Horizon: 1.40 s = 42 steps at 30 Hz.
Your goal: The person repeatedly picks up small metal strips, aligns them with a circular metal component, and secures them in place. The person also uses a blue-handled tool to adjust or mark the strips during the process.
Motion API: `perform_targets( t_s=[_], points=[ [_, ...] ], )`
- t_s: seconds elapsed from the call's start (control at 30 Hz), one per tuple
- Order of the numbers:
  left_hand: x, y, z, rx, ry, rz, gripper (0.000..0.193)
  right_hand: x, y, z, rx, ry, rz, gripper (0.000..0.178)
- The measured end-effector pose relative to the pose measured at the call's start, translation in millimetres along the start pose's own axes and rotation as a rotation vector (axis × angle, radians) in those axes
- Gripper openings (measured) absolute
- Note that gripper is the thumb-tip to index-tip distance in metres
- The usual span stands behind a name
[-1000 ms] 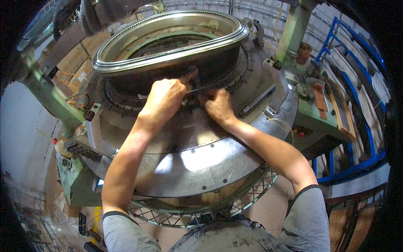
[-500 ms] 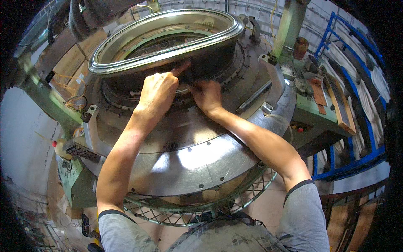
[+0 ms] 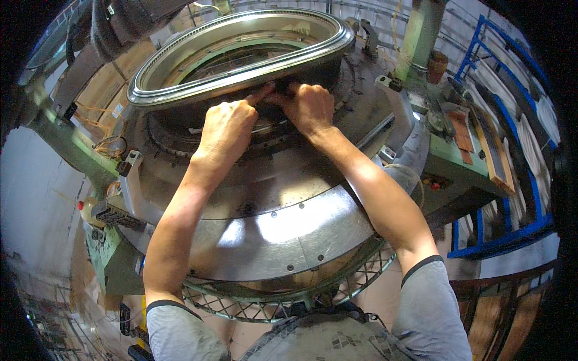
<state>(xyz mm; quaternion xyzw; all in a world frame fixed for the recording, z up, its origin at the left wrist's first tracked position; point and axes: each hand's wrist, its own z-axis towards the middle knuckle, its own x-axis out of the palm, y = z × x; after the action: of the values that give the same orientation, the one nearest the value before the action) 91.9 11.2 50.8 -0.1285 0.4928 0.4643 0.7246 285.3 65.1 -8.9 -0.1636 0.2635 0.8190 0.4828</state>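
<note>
A large tilted metal ring with a bright grooved rim sits on top of a round machine. At its near dark outer wall, just under the rim, both of my hands work close together. My left hand has its index finger stretched toward the wall, the other fingers curled under; what they hold, if anything, is hidden. My right hand is bent with its fingers curled in by the left fingertip, beneath the rim. Anything between its fingers is too small or shaded to make out.
A broad, polished metal plate curves around the front, above a green lattice guard. Brackets stand at the sides. A green post rises at the back right; a blue rack with white material stands at far right.
My right hand has moved up and slightly right, closer under the rim, and turned. My left hand stays nearly where it was, its index finger still stretched to the wall.
</note>
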Motion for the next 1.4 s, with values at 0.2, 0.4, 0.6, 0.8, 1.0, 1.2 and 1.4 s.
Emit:
perform_targets(
  t_s=[0.2, 0.4, 0.6, 0.8, 1.0, 1.2, 1.4],
  points=[
    [-4.9, 0.0, -19.3, 0.035, -0.101, -0.321, 0.027, -0.1, 3.9, 0.9, 0.087, 0.134, -0.092, 0.051],
    [-4.0, 0.3, -34.9, -0.119, -0.241, -0.671, 0.019, -7.4, 9.7, 6.7, 0.826, 0.660, 1.297, 0.021],
    [0.1, 2.6, -36.3, -0.232, -0.230, -0.756, 0.021, -20.0, 16.4, 14.1, 0.583, 0.587, 1.420, 0.022],
    [4.8, 1.7, -35.6, -0.248, -0.232, -0.824, 0.023, -25.2, 4.8, 11.9, 0.580, 0.576, 1.329, 0.022],
    [3.5, 2.0, -36.5, -0.271, -0.182, -0.840, 0.020, -9.2, -7.1, 12.2, 0.429, 0.422, 1.010, 0.018],
    [2.4, 1.7, -37.0, -0.269, -0.211, -0.831, 0.026, 8.7, -16.8, -13.4, 0.095, 0.362, 0.312, 0.014],
    [10.7, 3.5, -37.7, -0.334, -0.251, -0.972, 0.027, 13.0, -0.5, -5.3, 0.433, 0.347, 1.067, 0.014]
  ],
)
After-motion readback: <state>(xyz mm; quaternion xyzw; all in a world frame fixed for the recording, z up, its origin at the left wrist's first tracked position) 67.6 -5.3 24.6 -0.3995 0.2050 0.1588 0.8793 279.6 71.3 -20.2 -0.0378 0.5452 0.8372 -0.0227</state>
